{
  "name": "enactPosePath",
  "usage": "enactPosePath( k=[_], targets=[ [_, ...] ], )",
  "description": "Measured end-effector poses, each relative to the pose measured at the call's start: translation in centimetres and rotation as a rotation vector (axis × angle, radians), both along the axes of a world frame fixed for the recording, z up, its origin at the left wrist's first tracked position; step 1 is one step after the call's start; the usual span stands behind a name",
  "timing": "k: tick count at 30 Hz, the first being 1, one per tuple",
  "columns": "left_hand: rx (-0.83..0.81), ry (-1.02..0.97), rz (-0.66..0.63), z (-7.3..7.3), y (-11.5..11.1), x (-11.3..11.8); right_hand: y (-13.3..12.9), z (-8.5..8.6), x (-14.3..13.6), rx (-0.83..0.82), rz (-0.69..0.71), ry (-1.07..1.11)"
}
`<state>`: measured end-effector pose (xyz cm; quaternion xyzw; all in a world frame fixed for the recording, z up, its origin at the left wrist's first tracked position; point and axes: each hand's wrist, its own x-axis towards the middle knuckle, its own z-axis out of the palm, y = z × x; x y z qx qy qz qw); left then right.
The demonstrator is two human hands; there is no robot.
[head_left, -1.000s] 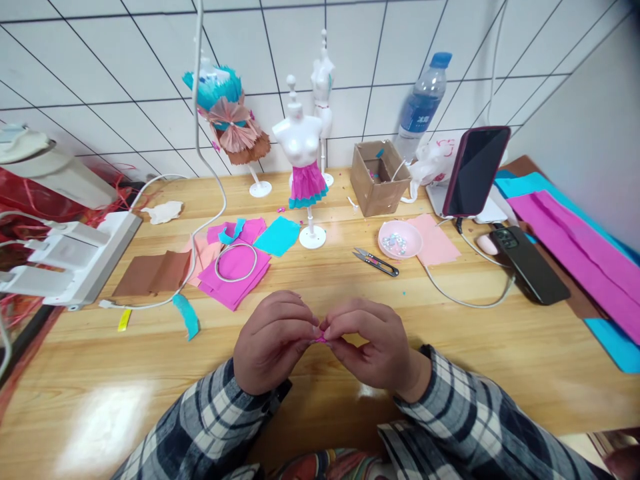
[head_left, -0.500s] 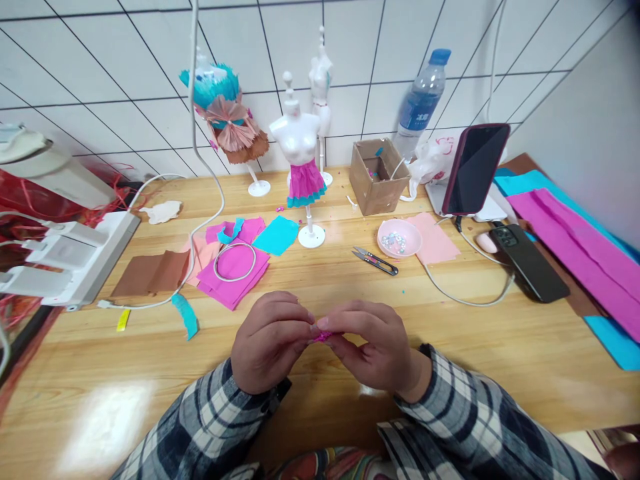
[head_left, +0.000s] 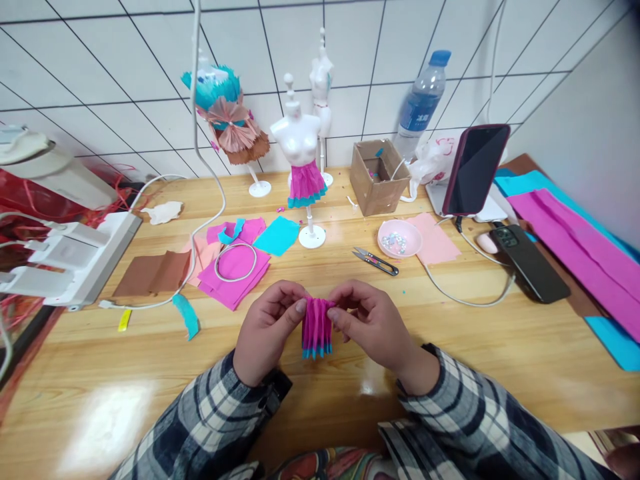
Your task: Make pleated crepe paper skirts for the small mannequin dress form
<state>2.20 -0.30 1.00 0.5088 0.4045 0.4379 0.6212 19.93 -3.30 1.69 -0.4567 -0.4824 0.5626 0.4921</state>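
Pleated magenta piece point(head_left: 317, 327), just one, pinched by left hand point(head_left: 267, 328) and right hand point(head_left: 379, 327); three mannequins point(head_left: 296, 139) behind.

Bright, even indoor light w/ strong glare btm left.
White patch burns out on the bench point(head_left: 165, 360), smaller glint just below the right hand point(head_left: 377, 330); soft shadow btwn the sleeves point(head_left: 205, 413). Wide-angle lens slants lines on the wall point(head_left: 293, 40); top-right corner dark. Pleated piece point(head_left: 317, 327) fairly crisp, edges softer, esp. btm right.
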Motion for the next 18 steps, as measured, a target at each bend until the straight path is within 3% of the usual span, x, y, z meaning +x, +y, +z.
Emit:
enactPosePath(
  k=[5,18],
  targets=[
    [-0.080,-0.014,-0.053,0.09,0.08,0.09,0.34,-0.58,0.16,-0.145,0.027,0.114],
    [-0.053,0.042,-0.012,-0.01,0.41,-0.01,0.72,-0.74,0.19,-0.133,-0.036,0.009]
  ],
)
